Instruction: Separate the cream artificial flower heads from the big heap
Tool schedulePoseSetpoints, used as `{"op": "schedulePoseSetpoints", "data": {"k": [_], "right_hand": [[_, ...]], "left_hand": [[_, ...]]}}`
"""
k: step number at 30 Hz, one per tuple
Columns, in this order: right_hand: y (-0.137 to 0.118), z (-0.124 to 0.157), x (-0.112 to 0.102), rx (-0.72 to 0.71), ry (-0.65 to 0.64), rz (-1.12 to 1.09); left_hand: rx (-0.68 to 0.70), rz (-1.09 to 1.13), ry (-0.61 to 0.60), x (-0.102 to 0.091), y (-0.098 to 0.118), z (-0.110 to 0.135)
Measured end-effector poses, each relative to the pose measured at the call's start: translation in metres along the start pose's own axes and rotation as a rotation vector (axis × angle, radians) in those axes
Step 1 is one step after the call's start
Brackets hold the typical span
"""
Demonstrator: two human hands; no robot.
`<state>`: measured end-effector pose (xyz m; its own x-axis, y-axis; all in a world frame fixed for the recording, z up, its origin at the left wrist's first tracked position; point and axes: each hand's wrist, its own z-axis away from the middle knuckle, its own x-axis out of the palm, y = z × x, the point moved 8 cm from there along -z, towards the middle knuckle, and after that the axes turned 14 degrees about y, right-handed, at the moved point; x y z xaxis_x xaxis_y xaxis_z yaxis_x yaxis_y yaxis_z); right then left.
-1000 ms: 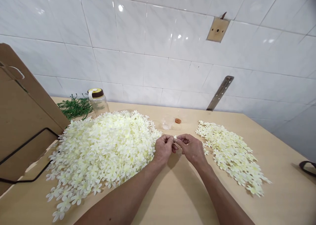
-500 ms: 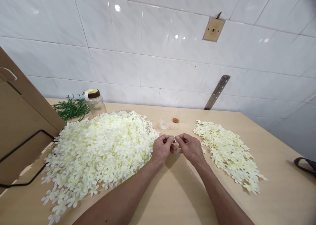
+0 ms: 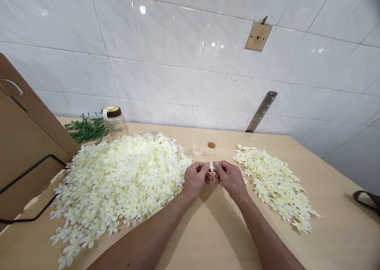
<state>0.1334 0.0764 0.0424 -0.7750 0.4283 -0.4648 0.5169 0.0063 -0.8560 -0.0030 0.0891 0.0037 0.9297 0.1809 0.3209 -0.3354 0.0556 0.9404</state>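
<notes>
Between the fingertips of both hands is a small white artificial flower, partly covered by the thumbs. My left hand pinches it from the left, closed, thumb against forefinger. From the other side my right hand grips it in the same kind of pinch. A large heap of cream-white artificial flowers lies to the left, close by my left hand. To the right of my right hand spreads a flatter, smaller pile of the same flowers.
Beyond my hands stand a small clear plastic container and a brown oval piece. A clear bottle and green artificial stems are at the back left. A cardboard box borders the left; a black strap lies far right.
More of the white flower now shows between my fingertips. My hands have drawn very slightly apart and otherwise keep their place; the view has shifted a little.
</notes>
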Motion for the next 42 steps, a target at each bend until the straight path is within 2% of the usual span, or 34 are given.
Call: {"op": "schedulePoseSetpoints", "data": {"k": [4, 15, 19, 25, 28, 31, 35, 36, 40, 42], "right_hand": [[0.002, -0.002, -0.002, 0.004, 0.027, 0.064], [0.005, -0.004, -0.002, 0.004, 0.032, 0.068], [0.013, -0.006, -0.004, 0.092, 0.030, -0.081], [0.019, -0.008, 0.005, 0.211, -0.083, -0.437], [0.009, -0.006, 0.002, 0.155, -0.005, -0.452], [-0.017, 0.003, 0.002, 0.017, 0.058, -0.339], [-0.047, 0.019, 0.019, -0.120, -0.114, -0.241], [-0.048, 0.020, 0.018, -0.140, -0.102, -0.202], [-0.034, 0.009, -0.003, -0.213, 0.104, -0.007], [-0.023, 0.004, -0.005, -0.211, 0.109, 0.066]], "left_hand": [[0.028, -0.016, 0.003, 0.000, 0.000, 0.001], [0.062, -0.127, 0.030, 0.000, 0.001, 0.004], [0.050, -0.081, 0.040, -0.002, 0.000, 0.002], [0.038, -0.081, 0.029, -0.001, -0.001, 0.000], [0.054, -0.151, 0.050, -0.002, -0.001, 0.000], [0.081, -0.240, 0.027, -0.001, 0.000, 0.003], [0.081, -0.321, 0.030, -0.002, -0.001, 0.004], [0.078, -0.295, 0.030, -0.002, 0.000, 0.004], [0.045, -0.098, 0.000, 0.002, 0.003, 0.006], [0.018, -0.056, 0.013, 0.002, 0.001, 0.004]]}}
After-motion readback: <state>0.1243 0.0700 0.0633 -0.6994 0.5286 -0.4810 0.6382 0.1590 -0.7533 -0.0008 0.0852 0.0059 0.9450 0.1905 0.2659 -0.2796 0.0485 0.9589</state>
